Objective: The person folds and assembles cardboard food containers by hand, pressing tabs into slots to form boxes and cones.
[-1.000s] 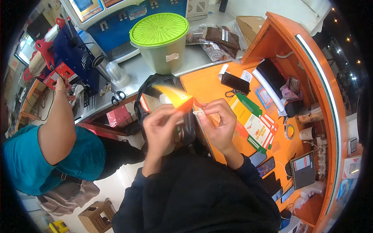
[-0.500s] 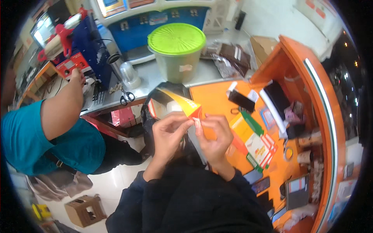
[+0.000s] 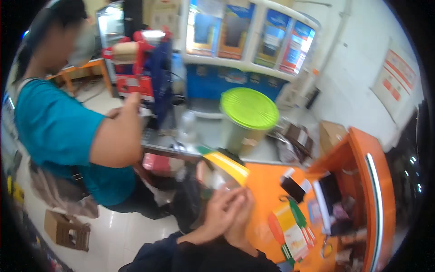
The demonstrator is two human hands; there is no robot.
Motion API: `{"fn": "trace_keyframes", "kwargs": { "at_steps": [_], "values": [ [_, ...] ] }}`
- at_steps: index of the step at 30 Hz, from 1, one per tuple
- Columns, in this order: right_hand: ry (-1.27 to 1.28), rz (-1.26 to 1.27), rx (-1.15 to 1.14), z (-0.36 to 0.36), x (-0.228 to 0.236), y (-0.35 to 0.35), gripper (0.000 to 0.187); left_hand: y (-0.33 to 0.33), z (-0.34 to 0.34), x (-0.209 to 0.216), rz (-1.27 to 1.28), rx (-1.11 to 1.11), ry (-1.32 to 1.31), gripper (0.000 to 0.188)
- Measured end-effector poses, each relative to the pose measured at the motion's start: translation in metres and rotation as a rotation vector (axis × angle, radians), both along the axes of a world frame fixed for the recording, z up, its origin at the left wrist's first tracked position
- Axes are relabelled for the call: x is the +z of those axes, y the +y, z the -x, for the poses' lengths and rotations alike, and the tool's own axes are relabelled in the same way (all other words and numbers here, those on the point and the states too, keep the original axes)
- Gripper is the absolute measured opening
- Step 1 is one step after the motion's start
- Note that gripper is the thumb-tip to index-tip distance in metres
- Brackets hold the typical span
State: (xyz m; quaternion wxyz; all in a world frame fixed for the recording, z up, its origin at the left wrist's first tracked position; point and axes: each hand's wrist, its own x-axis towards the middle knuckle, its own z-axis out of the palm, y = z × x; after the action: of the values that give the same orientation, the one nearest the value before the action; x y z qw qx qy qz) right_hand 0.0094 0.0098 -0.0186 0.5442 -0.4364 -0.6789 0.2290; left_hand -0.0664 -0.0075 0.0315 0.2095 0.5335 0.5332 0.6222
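A: What is lying around the orange counter [image 3: 267, 190]?

B: It is sitting in a small shop, smooth and glossy, with a raised curved rim on the far right. Behind it a grey worktop [image 3: 213, 136] is carrying a round bin with a ribbed lime-green lid [image 3: 249, 108], and blue display panels are lining the back wall.

A: And the thing in hand?

B: A flat yellow packet [image 3: 226, 168], thin and shiny like film, is rising just above the fingertips, at the counter's near left edge. Its long axis is running from upper left to lower right, and its top edge is tilting away from the person.

A: How are the hands sitting?

B: The left hand [image 3: 220, 212] and right hand [image 3: 240, 217] are pressing together palm to palm, fingers pointing up toward the packet, forearms in dark sleeves coming up from below. Motion blur is hiding whether the fingers are actually pinching it.

A: Anything else nearby?

B: A black phone [image 3: 292, 188] and coloured leaflets [image 3: 290, 231] are lying flat on the counter. A co-worker in a teal shirt [image 3: 59, 131] is standing on the left, arm bent.
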Motion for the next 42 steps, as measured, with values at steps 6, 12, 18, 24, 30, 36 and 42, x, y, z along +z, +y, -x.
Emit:
{"fn": "trace_keyframes", "kwargs": {
  "at_steps": [6, 12, 18, 24, 30, 36, 42],
  "values": [
    [-0.394, -0.238, 0.192, -0.029, 0.031, 0.008, 0.046, 0.013, 0.022, -0.019, 0.068, -0.19, -0.54, 0.01],
    [0.039, 0.214, 0.192, -0.071, 0.057, 0.068, 0.029, -0.012, 0.063, -0.037, 0.001, -0.391, -0.568, 0.014],
    [0.195, 0.15, 0.195, -0.065, 0.076, 0.054, 0.022, 0.007, 0.106, -0.017, 0.175, -0.44, -0.116, 0.038],
    [-0.143, -0.207, 0.01, -0.036, 0.069, 0.047, 0.019, 0.03, 0.05, 0.018, -0.023, -0.133, -0.044, 0.037],
    [-0.451, -0.569, -0.057, -0.028, 0.084, 0.038, 0.02, 0.04, 0.034, 0.012, -0.031, -0.052, -0.317, 0.014],
    [-0.512, -0.639, 0.041, -0.043, 0.072, 0.03, 0.025, 0.028, 0.038, 0.016, -0.049, -0.216, -0.004, 0.012],
    [-0.448, -0.536, 0.281, -0.047, 0.075, 0.033, 0.028, 0.018, 0.039, 0.029, -0.149, -0.17, 0.159, 0.011]
  ]
}}
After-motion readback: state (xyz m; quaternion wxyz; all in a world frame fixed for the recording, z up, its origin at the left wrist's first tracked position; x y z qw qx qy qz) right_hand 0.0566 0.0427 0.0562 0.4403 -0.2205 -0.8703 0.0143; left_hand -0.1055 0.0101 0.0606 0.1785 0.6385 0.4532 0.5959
